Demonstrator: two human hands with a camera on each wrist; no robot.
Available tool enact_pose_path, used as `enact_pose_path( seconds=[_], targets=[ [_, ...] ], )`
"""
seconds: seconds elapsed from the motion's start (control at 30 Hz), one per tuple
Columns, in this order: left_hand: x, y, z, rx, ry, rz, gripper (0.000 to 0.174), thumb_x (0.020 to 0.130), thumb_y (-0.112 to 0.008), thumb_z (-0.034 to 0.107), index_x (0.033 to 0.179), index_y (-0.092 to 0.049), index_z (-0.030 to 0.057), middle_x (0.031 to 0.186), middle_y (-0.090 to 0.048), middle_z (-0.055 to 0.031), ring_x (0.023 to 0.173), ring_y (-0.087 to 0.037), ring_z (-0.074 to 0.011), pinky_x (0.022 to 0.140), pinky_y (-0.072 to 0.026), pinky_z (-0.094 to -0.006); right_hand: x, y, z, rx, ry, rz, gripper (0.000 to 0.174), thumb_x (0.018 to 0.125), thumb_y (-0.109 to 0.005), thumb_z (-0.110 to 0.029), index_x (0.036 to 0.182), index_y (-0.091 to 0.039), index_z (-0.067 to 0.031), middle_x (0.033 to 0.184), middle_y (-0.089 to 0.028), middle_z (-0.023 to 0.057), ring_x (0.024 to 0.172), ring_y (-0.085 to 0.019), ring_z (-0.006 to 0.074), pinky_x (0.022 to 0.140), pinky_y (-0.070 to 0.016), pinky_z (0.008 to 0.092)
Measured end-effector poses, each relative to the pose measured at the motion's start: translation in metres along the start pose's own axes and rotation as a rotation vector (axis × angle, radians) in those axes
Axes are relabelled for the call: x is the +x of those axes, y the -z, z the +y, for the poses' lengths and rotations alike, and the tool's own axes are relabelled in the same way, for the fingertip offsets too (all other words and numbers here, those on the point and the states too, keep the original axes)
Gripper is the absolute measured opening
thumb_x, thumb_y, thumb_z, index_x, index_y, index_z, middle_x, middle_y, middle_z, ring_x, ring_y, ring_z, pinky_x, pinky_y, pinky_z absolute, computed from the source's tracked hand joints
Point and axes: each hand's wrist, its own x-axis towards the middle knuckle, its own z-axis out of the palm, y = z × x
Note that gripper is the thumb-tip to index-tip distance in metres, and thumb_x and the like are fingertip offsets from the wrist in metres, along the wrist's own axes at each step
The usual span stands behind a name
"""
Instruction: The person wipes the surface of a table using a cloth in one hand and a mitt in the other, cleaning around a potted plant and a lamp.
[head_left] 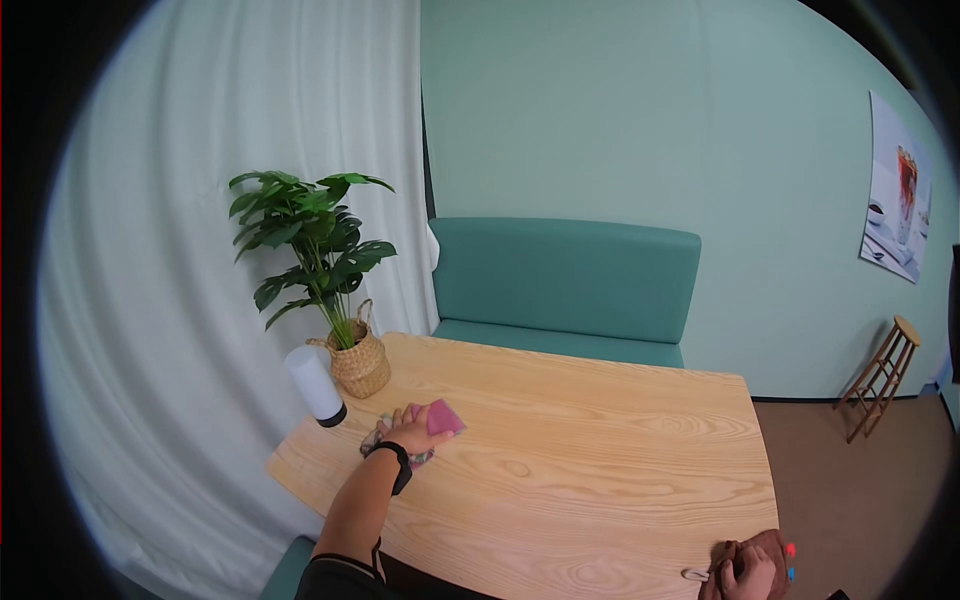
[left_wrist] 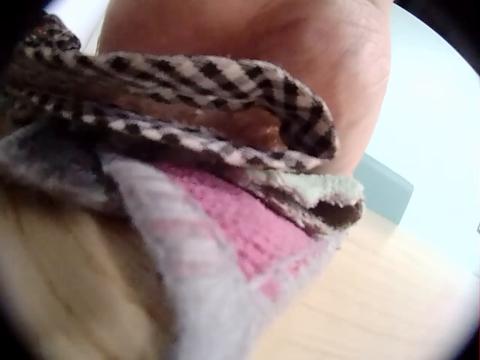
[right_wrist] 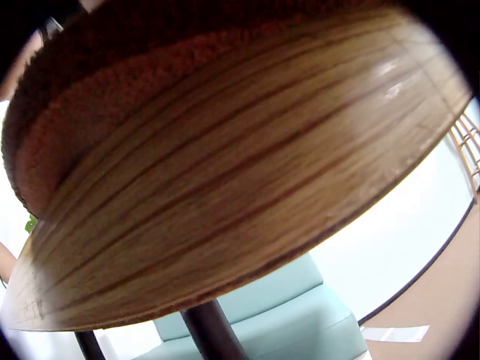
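At the left part of the wooden table, my left hand is over a bunched cloth, its thumb and fingers around it. Pink fabric shows past the fingers. In the left wrist view, black-and-white checked edging, a mint-green fold and a pink, grey-edged layer lie below the palm. The fingertips are hidden there. At the near right corner, my right hand grips a brown cloth with a pale loop. In the right wrist view, the brown fuzzy cloth lies over the wood.
A white cylindrical lamp with a dark base and a potted plant in a woven basket stand at the table's far left, beside a white curtain. Behind is a green bench. A wooden stool stands far right.
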Motion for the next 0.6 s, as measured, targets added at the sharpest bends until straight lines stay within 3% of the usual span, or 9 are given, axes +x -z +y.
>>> enact_pose_path(
  seconds=[0.1,0.3,0.4,0.6],
  targets=[
    [-0.0006,0.0000,0.0013,0.003,0.008,0.005,0.116,0.084,-0.054,0.090,0.171,-0.011,0.0268,0.179,-0.005,-0.0109,0.163,0.000,-0.0402,0.121,-0.0035,-0.0761,0.0000,0.0010,-0.0007,0.006,0.003,0.004,0.022,0.095,-0.069,-0.023,0.093,-0.070,-0.0007,0.089,-0.070,0.0250,0.083,-0.068,0.0442,0.075,-0.0541,0.0502],
    [-0.0040,0.0034,0.0059,0.013,0.032,-0.011,0.116,0.084,-0.052,0.091,0.171,-0.010,0.0265,0.179,-0.005,-0.0109,0.164,0.001,-0.0389,0.121,-0.0038,-0.0756,-0.0002,-0.0003,-0.0005,0.009,-0.003,0.009,0.022,0.095,-0.069,-0.022,0.093,-0.070,-0.0004,0.089,-0.070,0.0252,0.082,-0.068,0.0444,0.074,-0.0541,0.0501],
    [-0.0001,0.0022,0.0025,0.002,0.019,-0.015,0.112,0.085,-0.053,0.090,0.171,-0.009,0.0330,0.178,-0.003,-0.0150,0.163,0.002,-0.0409,0.120,-0.0028,-0.0770,-0.0005,-0.0030,0.0014,0.001,0.000,0.024,0.022,0.095,-0.069,-0.022,0.093,-0.070,-0.0002,0.088,-0.070,0.0252,0.082,-0.068,0.0445,0.073,-0.0540,0.0500],
    [-0.0053,0.0089,0.0080,0.033,-0.001,-0.038,0.112,0.085,-0.053,0.090,0.171,-0.009,0.0325,0.178,-0.002,-0.0158,0.163,0.002,-0.0414,0.121,-0.0038,-0.0757,0.0003,-0.0040,0.0029,-0.036,0.026,0.013,0.023,0.096,-0.069,-0.023,0.091,-0.068,-0.0008,0.087,-0.069,0.0254,0.080,-0.067,0.0451,0.072,-0.0534,0.0510]
  ],
)
